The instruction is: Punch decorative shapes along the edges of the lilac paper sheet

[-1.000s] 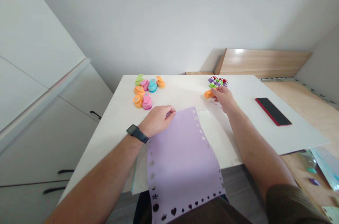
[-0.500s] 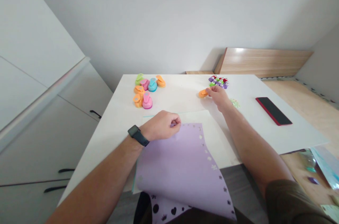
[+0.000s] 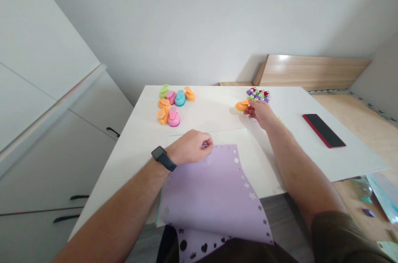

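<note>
My left hand [image 3: 193, 146], with a dark watch [image 3: 163, 158] on its wrist, is closed on the far edge of a purple paper sheet [image 3: 211, 196]. Shapes such as hearts, stars and flowers are punched along the sheet's border, and its near end curls over the table edge. Out to the right, my right hand [image 3: 261, 113] grips an orange craft punch [image 3: 241, 106] by one end. The punch seems slightly raised, with a shadow on the tabletop to its left. Beneath the purple sheet lie white sheets [image 3: 258, 163].
Several coloured craft punches [image 3: 173, 117] stand in a cluster at the back left. Small red, green and purple figures with big eyes [image 3: 258, 94] sit behind my right hand. A black and red flat object [image 3: 323, 130] lies on the right of the white table [image 3: 214, 109].
My right hand has tilted and slightly lifted the orange punch, and its fingers now show below it. The left hand keeps its hold on the purple sheet.
</note>
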A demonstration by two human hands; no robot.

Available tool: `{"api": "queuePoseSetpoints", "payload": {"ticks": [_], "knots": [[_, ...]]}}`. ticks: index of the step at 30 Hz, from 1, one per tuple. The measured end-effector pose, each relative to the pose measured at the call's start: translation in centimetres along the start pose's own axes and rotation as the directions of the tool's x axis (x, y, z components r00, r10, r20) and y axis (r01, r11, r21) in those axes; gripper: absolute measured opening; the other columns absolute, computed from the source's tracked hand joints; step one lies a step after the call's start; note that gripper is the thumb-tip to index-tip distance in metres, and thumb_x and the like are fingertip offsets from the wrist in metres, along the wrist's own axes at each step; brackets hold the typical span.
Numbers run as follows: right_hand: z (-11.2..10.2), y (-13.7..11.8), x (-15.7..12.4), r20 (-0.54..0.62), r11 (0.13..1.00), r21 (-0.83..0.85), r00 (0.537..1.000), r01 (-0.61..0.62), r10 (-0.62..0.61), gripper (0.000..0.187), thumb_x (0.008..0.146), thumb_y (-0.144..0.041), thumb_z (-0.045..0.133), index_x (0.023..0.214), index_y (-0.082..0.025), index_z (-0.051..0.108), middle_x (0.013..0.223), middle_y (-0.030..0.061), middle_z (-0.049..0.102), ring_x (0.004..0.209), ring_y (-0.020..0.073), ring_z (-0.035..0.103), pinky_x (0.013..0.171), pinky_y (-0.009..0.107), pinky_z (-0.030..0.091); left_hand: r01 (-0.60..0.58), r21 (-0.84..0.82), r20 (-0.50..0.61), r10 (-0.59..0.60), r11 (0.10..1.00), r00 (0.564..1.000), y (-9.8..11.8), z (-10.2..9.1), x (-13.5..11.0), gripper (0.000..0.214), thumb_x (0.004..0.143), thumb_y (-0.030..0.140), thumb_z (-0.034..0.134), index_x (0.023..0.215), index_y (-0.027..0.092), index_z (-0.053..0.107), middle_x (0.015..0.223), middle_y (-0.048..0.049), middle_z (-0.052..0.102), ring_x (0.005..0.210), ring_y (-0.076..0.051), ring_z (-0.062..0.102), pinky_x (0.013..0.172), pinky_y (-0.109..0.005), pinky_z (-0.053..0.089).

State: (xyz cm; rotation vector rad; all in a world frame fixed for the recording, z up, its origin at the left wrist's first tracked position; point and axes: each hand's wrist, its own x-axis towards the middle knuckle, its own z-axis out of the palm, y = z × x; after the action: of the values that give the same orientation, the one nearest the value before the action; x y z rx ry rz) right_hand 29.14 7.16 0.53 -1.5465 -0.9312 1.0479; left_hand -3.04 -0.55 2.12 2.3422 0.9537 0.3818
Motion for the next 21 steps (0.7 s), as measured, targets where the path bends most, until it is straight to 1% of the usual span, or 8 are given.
{"api": "queuePoseSetpoints", "payload": {"ticks": [2,4,7,10,13,16,21], "knots": [[-0.1,-0.7,-0.7,0.039,0.991,0.113,0.997,-0.07,0.066,0.018,0.097,-0.036,0.056,0.089,-0.02,0.06,0.078,0.0055,0.071,0.062,0.0163,0.067,0.049,0.025,0.042,-0.003,0.006,-0.007,0.003,1.0,1.0,-0.1,0.1,0.0,0.015,0.087,0.021,0.06,0.082,0.019,0.074,0.078,-0.0017,0.076,0.068,-0.014,0.066,0.064,-0.024,0.044],[-0.3,-1.3,-1.4,0.107,0.971,0.195,0.987,-0.138,0.119,0.021,0.097,-0.035,0.053,0.085,-0.02,0.058,0.075,0.0059,0.07,0.06,0.0163,0.066,0.049,0.025,0.043,-0.006,0.012,-0.011,0.007,1.0,1.0,-0.1,0.1,0.0,0.015,0.087,0.021,0.06,0.082,0.019,0.074,0.078,-0.0018,0.076,0.067,-0.014,0.066,0.063,-0.024,0.044],[-0.5,-2.2,-2.5,0.228,0.946,0.249,0.962,-0.205,0.149,0.023,0.096,-0.035,0.05,0.087,-0.018,0.062,0.078,0.009,0.073,0.057,0.0158,0.063,0.05,0.026,0.045,-0.009,0.019,-0.014,0.009,1.0,1.0,-0.1,0.1,0.0,0.015,0.087,0.021,0.06,0.081,0.019,0.073,0.077,-0.002,0.076,0.067,-0.015,0.066,0.062,-0.025,0.043],[-0.7,-2.9,-3.4,0.311,0.925,0.277,0.935,-0.261,0.17,0.026,0.093,-0.036,0.05,0.091,-0.016,0.068,0.076,0.0096,0.074,0.052,0.0152,0.058,0.05,0.027,0.045,-0.009,0.022,-0.018,0.009,1.0,1.0,0.0,0.0,0.0,0.016,0.087,0.021,0.059,0.081,0.02,0.073,0.077,-0.0021,0.076,0.067,-0.015,0.066,0.062,-0.025,0.043],[-0.7,-3.1,-3.9,0.361,0.907,0.305,0.917,-0.29,0.172,0.024,0.09,-0.035,0.052,0.088,-0.017,0.069,0.073,0.0092,0.074,0.05,0.0151,0.055,0.048,0.027,0.044,-0.008,0.019,-0.022,0.008,1.0,1.0,-0.1,0.1,0.0,0.016,0.088,0.022,0.059,0.08,0.02,0.073,0.077,-0.002,0.076,0.067,-0.015,0.066,0.062,-0.025,0.043],[-0.8,-3.1,-4.1,0.398,0.887,0.338,0.902,-0.314,0.168,0.025,0.091,-0.036,0.053,0.084,-0.018,0.069,0.072,0.0089,0.074,0.051,0.0149,0.055,0.048,0.025,0.043,-0.01,0.017,-0.027,0.01,1.0,1.0,-0.2,0.1,-0.1,0.016,0.088,0.022,0.059,0.08,0.02,0.073,0.076,-0.0017,0.075,0.067,-0.015,0.066,0.063,-0.025,0.044],[-0.9,-3.1,-4.2,0.43,0.868,0.366,0.888,-0.337,0.163,0.026,0.092,-0.036,0.054,0.083,-0.017,0.07,0.074,0.0086,0.074,0.052,0.0142,0.054,0.049,0.024,0.044,-0.009,0.019,-0.021,0.009,1.0,1.0,-0.3,0.2,0.0,0.016,0.088,0.023,0.058,0.08,0.02,0.072,0.076,-0.0015,0.075,0.067,-0.015,0.065,0.063,-0.025,0.043]]}}
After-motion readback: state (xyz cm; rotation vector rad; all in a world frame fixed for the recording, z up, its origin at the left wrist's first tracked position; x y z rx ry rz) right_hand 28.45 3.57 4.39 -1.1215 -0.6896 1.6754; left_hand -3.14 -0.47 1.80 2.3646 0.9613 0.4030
